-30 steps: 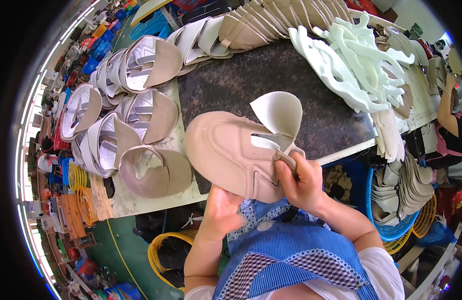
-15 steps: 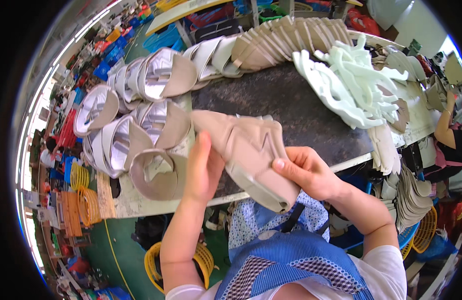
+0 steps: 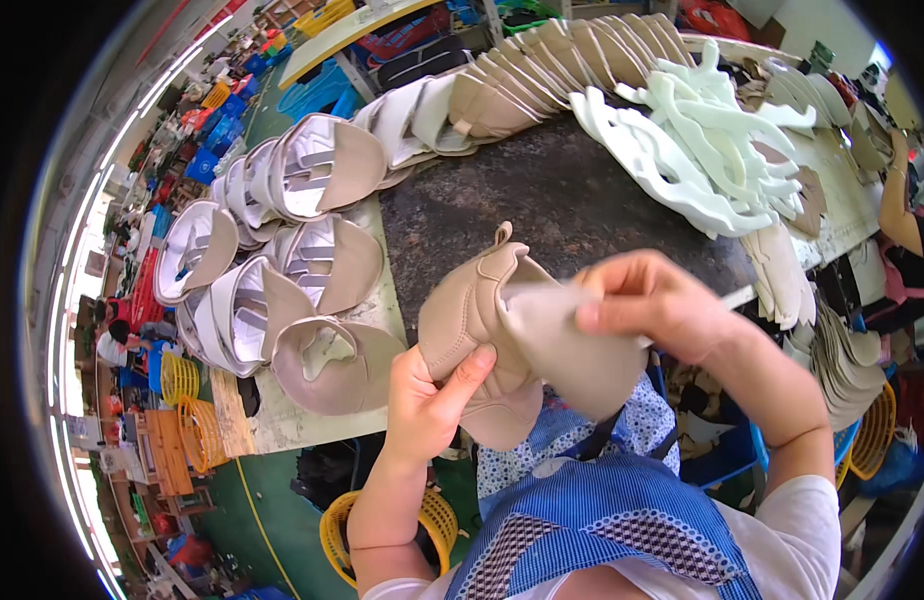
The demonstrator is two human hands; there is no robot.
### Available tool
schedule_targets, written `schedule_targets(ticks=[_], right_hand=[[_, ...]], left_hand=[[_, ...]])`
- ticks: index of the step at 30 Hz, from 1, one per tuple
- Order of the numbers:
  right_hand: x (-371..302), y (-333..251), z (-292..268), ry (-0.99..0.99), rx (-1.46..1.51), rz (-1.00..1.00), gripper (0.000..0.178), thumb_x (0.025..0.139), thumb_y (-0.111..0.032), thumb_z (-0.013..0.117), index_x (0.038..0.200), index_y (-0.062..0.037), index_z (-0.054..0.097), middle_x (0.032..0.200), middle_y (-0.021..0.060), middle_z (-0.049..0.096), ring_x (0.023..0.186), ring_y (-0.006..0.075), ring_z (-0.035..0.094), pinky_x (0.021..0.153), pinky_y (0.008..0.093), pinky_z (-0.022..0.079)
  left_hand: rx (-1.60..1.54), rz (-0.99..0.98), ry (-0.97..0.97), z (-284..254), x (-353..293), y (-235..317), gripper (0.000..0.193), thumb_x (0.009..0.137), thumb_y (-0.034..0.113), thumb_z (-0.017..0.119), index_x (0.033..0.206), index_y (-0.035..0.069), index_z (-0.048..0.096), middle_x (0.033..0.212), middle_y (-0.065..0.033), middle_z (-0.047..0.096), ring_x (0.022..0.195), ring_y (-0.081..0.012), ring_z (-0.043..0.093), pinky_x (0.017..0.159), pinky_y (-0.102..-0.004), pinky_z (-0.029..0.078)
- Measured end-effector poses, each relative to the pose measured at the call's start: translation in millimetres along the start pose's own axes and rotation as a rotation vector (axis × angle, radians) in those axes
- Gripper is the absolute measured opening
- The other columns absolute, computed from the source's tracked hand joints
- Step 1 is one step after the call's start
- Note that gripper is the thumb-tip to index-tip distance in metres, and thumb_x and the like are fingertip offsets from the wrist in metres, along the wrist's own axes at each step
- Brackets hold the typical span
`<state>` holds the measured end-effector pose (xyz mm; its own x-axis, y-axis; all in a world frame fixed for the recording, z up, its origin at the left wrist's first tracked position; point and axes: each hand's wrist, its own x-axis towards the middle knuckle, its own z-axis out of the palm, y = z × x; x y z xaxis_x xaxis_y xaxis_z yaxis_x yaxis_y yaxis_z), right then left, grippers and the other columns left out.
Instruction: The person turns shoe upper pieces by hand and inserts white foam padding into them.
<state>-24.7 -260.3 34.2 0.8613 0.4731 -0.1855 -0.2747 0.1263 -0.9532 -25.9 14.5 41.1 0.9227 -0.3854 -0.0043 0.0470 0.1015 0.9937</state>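
A beige shoe upper (image 3: 460,325) with stitched seams and a small loop at its heel is held over the table's near edge. My left hand (image 3: 432,405) is closed round its lower left side, the thumb pressed on the outside. A pale beige flap (image 3: 572,350) spreads from the upper's right side, somewhat blurred. Between thumb and fingers, my right hand (image 3: 652,305) pinches this flap's upper edge. Left of my hands, more beige uppers with white linings (image 3: 357,170) sit grouped on the table, the closest one (image 3: 332,375) beside my left hand.
A dark board (image 3: 462,210) lies on the table. Along the back runs a row of folded beige pieces (image 3: 572,65). White foam strips (image 3: 717,160) are heaped at the right. Below stands a yellow basket (image 3: 444,530). A co-worker's arm (image 3: 894,200) shows at far right.
The upper has been turned so its heel loop points up. My left hand has moved onto it and gripped its side. My right hand has shifted up and draws the flap to the right.
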Motion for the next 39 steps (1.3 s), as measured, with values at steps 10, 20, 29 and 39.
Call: schedule_targets(ticks=[10,20,29,39], right_hand=[[9,-4,5,0.598,-0.433,-0.387,0.032,0.099,-0.028,0.064,0.086,0.0012,0.062,0.068,0.0016,0.057,0.063,0.0061,0.051,0.054,0.0274,0.043],[81,32,24,0.479,-0.565,-0.506,0.022,0.092,-0.021,0.071,0.087,0.0002,0.065,0.071,0.0134,0.062,0.061,0.0239,0.060,0.058,0.0368,0.047],[59,25,82,0.622,-0.568,-0.874,0.029,0.078,-0.009,0.079,0.106,-0.0012,0.073,0.099,0.0108,0.063,0.089,0.0255,0.060,0.076,0.0350,0.050],[63,33,84,0.529,-0.366,-0.690,0.018,0.081,-0.010,0.077,0.096,0.0003,0.074,0.088,0.0096,0.065,0.079,0.0242,0.062,0.069,0.0341,0.051]], left_hand=[[-0.613,-0.330,-0.137,43,14,-27,0.056,0.105,0.031,0.048,0.149,0.000,0.036,0.147,-0.0165,0.049,0.132,-0.0325,0.050,0.112,-0.0478,0.038],[-0.742,-0.124,-0.005,15,-6,-38,0.050,0.105,0.029,0.046,0.146,0.001,0.041,0.143,-0.0135,0.054,0.130,-0.0283,0.053,0.110,-0.0445,0.041],[-0.723,-0.032,0.351,28,11,-29,0.048,0.104,0.025,0.052,0.146,0.006,0.041,0.140,-0.0108,0.053,0.131,-0.0237,0.051,0.110,-0.0423,0.041],[-0.794,-0.063,0.290,32,5,-39,0.046,0.106,0.027,0.048,0.144,0.003,0.042,0.139,-0.0107,0.053,0.129,-0.0213,0.052,0.109,-0.0374,0.044]])
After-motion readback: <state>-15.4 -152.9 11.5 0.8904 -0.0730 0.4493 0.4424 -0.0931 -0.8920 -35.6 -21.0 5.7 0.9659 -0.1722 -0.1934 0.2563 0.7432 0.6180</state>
